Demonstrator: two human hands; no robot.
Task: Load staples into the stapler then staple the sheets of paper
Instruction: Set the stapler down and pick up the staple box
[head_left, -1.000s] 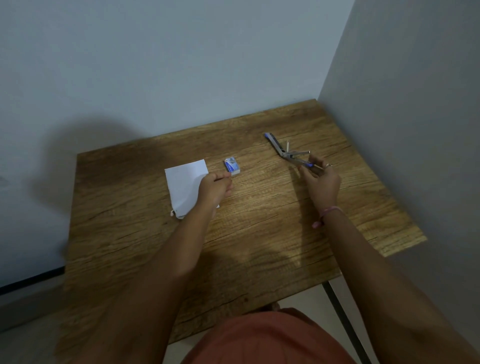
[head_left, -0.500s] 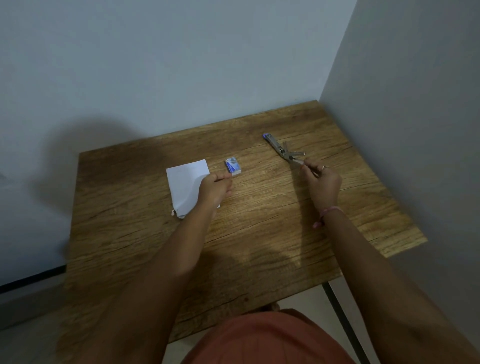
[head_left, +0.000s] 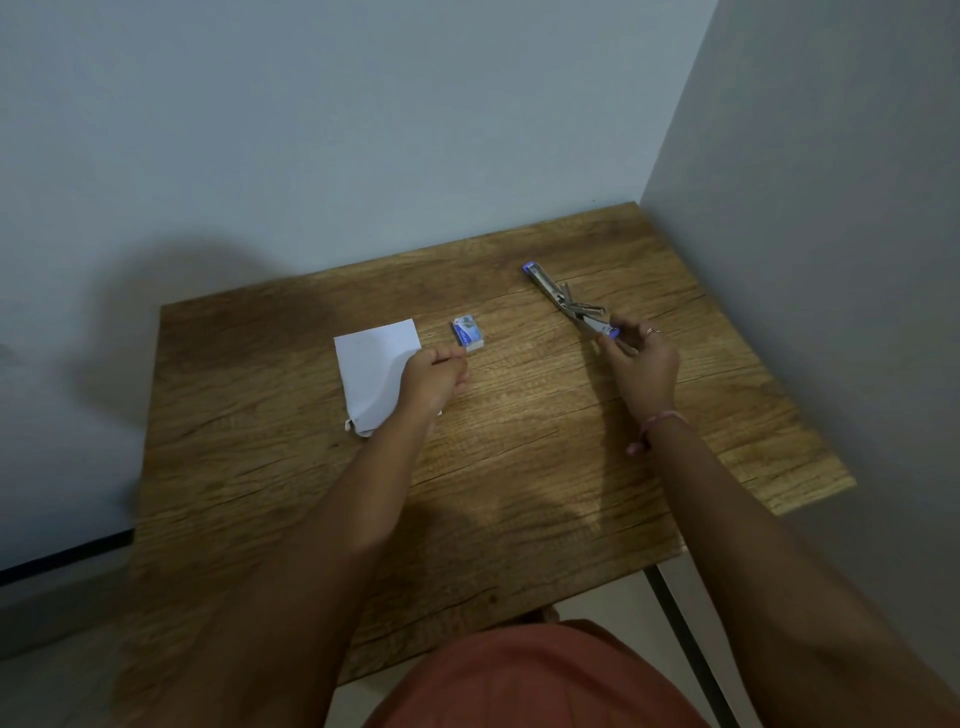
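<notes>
moved: barely anything, right hand (head_left: 641, 364) still gripping opened stapler (head_left: 569, 304) at 2 o'clock
left hand (head_left: 434, 376): curled, pinching a staple strip I think, on paper (head_left: 371, 371)
step: loading
next: slide staples into tray; box (head_left: 467, 332) at 12

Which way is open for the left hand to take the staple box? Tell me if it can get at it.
Probably yes. The left hand rests on the paper, its fingers just short of the box, with only bare table between.
</notes>
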